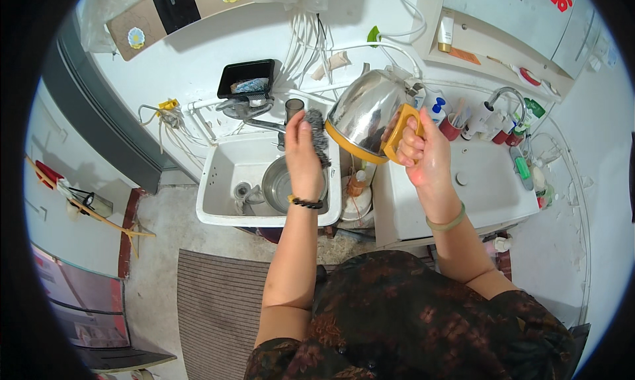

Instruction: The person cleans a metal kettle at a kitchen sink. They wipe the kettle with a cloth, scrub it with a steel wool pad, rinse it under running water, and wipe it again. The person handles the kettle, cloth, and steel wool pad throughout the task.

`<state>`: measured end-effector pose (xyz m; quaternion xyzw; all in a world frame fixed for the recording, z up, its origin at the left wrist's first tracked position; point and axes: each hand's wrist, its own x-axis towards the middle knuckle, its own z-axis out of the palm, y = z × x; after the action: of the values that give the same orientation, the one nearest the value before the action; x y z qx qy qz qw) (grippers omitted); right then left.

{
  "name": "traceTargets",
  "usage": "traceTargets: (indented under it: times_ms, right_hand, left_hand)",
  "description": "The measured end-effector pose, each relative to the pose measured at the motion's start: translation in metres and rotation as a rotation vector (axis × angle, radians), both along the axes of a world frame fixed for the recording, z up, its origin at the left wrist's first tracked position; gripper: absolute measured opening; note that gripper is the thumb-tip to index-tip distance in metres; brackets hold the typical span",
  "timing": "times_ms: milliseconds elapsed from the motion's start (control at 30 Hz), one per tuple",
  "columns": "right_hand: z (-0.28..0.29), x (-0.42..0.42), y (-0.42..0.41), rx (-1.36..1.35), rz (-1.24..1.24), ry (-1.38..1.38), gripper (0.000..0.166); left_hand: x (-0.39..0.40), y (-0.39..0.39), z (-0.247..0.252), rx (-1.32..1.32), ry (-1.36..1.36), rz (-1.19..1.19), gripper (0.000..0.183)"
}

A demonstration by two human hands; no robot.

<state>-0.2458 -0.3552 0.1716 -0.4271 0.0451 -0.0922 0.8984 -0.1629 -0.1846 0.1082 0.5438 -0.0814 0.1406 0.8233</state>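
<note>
My right hand (427, 154) grips the yellow handle (397, 134) of a shiny metal kettle (367, 109), which is tilted in the air between two basins. A yellow band rings the kettle's base, and the base is turned toward my left hand (303, 164). That hand holds a dark grey scrubbing pad (316, 132) against its palm, close to the base; I cannot tell whether pad and kettle touch. Below my left hand, a metal pot (275, 184) stands in the white sink (238, 157), partly hidden by the hand and wrist.
On the right is a white washbasin (481, 181) with a curved faucet (516, 97). Bottles and a red cup (450, 127) line its back edge. A black plastic tray (246, 77) sits behind the left sink, near a tap (268, 124). An amber bottle (356, 184) stands between the basins.
</note>
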Motion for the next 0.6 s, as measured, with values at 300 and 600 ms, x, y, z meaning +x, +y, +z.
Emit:
traceTargets:
  times_ms: [300, 600]
  right_hand:
    - [0.009, 0.0, 0.019, 0.015, 0.067, 0.034, 0.034]
    - [-0.002, 0.003, 0.057, -0.083, 0.185, -0.005, 0.034]
  left_hand:
    - [-0.042, -0.002, 0.012, 0.758, -0.707, 0.424, 0.04]
    - [-0.013, 0.031, 0.031, 0.591, -0.503, 0.283, 0.031]
